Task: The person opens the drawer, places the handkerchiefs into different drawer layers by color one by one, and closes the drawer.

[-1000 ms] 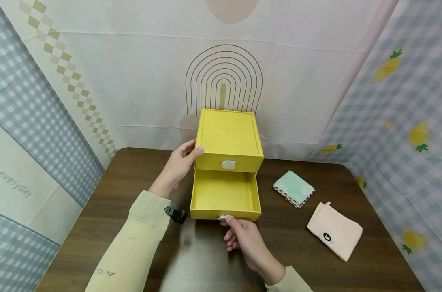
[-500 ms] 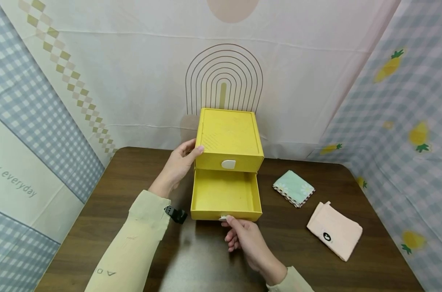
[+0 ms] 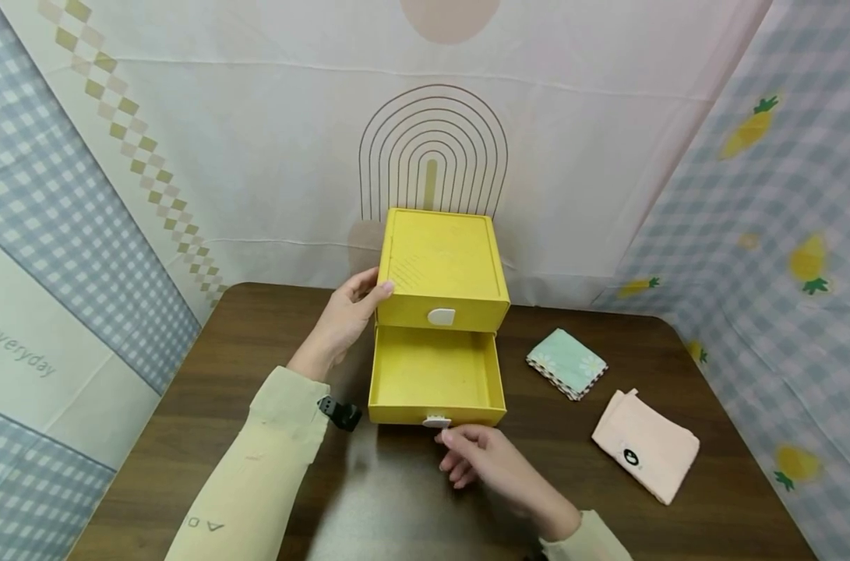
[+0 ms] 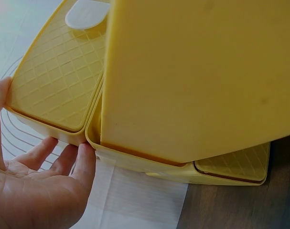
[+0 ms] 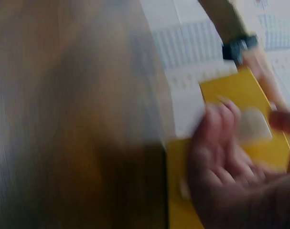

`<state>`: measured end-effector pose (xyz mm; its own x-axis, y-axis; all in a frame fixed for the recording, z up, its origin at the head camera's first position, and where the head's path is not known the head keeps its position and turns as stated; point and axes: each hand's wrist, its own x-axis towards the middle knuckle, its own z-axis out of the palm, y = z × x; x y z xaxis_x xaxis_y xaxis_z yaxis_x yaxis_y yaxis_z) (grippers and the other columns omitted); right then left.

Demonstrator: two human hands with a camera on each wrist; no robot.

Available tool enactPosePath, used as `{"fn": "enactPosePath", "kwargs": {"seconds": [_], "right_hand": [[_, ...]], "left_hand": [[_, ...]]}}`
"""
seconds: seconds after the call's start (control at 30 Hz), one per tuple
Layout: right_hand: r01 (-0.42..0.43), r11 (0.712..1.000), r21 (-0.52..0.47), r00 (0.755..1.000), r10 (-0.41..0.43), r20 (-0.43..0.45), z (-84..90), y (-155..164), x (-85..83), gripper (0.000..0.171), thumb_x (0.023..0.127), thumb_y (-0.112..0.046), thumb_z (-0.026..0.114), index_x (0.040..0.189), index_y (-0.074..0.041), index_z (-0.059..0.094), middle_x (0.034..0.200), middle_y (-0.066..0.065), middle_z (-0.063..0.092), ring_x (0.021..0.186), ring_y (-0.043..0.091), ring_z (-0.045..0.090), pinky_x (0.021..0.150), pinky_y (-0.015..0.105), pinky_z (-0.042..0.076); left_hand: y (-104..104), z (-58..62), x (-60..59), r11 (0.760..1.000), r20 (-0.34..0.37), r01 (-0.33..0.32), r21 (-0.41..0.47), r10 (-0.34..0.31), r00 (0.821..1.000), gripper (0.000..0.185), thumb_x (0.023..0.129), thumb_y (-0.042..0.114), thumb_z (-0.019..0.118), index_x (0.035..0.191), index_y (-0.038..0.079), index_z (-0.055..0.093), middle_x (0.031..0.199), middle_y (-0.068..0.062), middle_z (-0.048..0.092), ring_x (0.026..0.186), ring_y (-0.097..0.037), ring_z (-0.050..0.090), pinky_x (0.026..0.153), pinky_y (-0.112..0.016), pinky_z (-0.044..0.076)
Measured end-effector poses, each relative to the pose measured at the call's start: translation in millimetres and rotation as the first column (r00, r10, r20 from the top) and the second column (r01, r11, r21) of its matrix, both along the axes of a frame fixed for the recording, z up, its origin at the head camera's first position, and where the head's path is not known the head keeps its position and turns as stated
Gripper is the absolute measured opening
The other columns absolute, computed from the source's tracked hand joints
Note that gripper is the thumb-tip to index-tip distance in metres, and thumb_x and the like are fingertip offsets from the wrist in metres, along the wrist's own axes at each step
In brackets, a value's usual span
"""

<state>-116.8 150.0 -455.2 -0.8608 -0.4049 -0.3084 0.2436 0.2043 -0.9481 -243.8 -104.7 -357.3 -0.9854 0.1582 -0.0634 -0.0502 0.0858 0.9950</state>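
A yellow drawer cabinet [image 3: 440, 253] with white handles stands at the back of the table. Its top drawer [image 3: 414, 313] is in, while the drawer below it [image 3: 435, 370] is pulled out and holds nothing visible. My left hand [image 3: 340, 323] grips the cabinet's left side, thumb at the front edge and fingers along the side wall, also plain in the left wrist view. My right hand [image 3: 491, 463] is just in front of the pulled-out drawer's white handle [image 3: 436, 421], fingers loosely curled around nothing. In the right wrist view that hand [image 5: 226, 162] is blurred.
A folded mint-green cloth [image 3: 568, 364] with a checked edge lies right of the cabinet. Nearer the front right is a pink cloth [image 3: 645, 446] with a hanging loop. The wooden table [image 3: 221, 374] meets a fabric backdrop [image 3: 270, 156] at the back.
My right hand has let go of the drawer's handle and moved slightly right and towards me. The drawer stays pulled out, and my left hand keeps its place on the cabinet.
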Motion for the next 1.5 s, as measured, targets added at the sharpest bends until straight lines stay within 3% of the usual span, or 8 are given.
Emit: {"fn": "enactPosePath", "kwargs": {"seconds": [0.17, 0.47, 0.6, 0.8, 1.03, 1.2, 1.5], "right_hand": [[-0.184, 0.977, 0.106, 0.981, 0.189, -0.046, 0.5, 39, -6.2, 0.043, 0.099, -0.031, 0.057, 0.121, 0.006, 0.06, 0.099, 0.019, 0.068, 0.089, 0.036, 0.065, 0.076, 0.042, 0.056], [-0.208, 0.942, 0.264, 0.963, 0.244, -0.112, 10.2, 97, -22.8, 0.043, 0.096, -0.027, 0.063, 0.125, 0.004, 0.057, 0.1, 0.012, 0.067, 0.094, 0.033, 0.063, 0.078, 0.033, 0.054], [-0.118, 0.928, 0.352, 0.969, 0.185, -0.164, 12.0, 116, -35.5, 0.047, 0.093, -0.029, 0.066, 0.125, 0.004, 0.057, 0.099, 0.007, 0.067, 0.093, 0.025, 0.064, 0.077, 0.029, 0.053], [0.097, 0.898, 0.43, 0.968, 0.014, -0.249, 7.1, 138, -57.9, 0.058, 0.088, -0.036, 0.072, 0.128, 0.002, 0.055, 0.104, 0.007, 0.067, 0.094, 0.021, 0.063, 0.078, 0.031, 0.053], [0.235, 0.823, 0.518, 0.932, -0.038, -0.361, -8.3, 160, -85.6, 0.07, 0.085, -0.049, 0.071, 0.134, -0.003, 0.05, 0.117, 0.013, 0.061, 0.103, 0.025, 0.059, 0.082, 0.039, 0.053], [0.321, 0.796, 0.514, 0.905, -0.097, -0.414, -14.8, 174, -105.7, 0.069, 0.09, -0.045, 0.067, 0.138, 0.0, 0.045, 0.124, 0.019, 0.056, 0.109, 0.031, 0.055, 0.085, 0.046, 0.05], [0.415, 0.77, 0.484, 0.886, -0.22, -0.409, -18.5, 187, -125.9, 0.079, 0.091, -0.05, 0.062, 0.147, -0.002, 0.032, 0.141, 0.024, 0.04, 0.127, 0.042, 0.038, 0.097, 0.058, 0.039]], "left_hand": [[1, 0.3, 0.1, 1.0, 0.004, -0.004, -0.003, 0.004, 1.0, 0.063, 0.095, 0.042, 0.06, 0.149, 0.016, 0.038, 0.148, -0.003, 0.039, 0.134, -0.019, 0.037, 0.112, -0.039, 0.029], [0, 1.5, 0.5, 1.0, 0.011, -0.006, -0.009, 0.006, 1.0, 0.065, 0.095, 0.043, 0.06, 0.149, 0.017, 0.037, 0.15, -0.003, 0.037, 0.135, -0.02, 0.036, 0.112, -0.041, 0.028], [-1, 1.9, 0.5, 1.0, 0.007, -0.004, -0.007, 0.004, 1.0, 0.064, 0.095, 0.042, 0.06, 0.15, 0.017, 0.036, 0.15, -0.003, 0.037, 0.135, -0.02, 0.036, 0.112, -0.041, 0.028], [-1, 1.8, 0.3, 1.0, 0.003, 0.004, -0.002, -0.004, 1.0, 0.064, 0.095, 0.042, 0.06, 0.149, 0.017, 0.037, 0.149, -0.003, 0.038, 0.134, -0.02, 0.037, 0.112, -0.04, 0.029], [-2, 0.3, -0.3, 1.0, -0.004, 0.004, 0.005, -0.004, 1.0, 0.064, 0.095, 0.042, 0.06, 0.149, 0.016, 0.038, 0.148, -0.003, 0.039, 0.134, -0.02, 0.037, 0.112, -0.039, 0.029], [-2, -1.1, -0.9, 1.0, -0.01, 0.005, 0.002, -0.005, 1.0, 0.064, 0.095, 0.042, 0.06, 0.149, 0.016, 0.037, 0.149, -0.003, 0.039, 0.135, -0.019, 0.036, 0.112, -0.039, 0.029], [-2, -1.5, -1.6, 1.0, -0.009, 0.003, 0.003, -0.003, 1.0, 0.064, 0.095, 0.042, 0.061, 0.149, 0.016, 0.038, 0.148, -0.003, 0.04, 0.134, -0.019, 0.037, 0.111, -0.039, 0.03]]}}
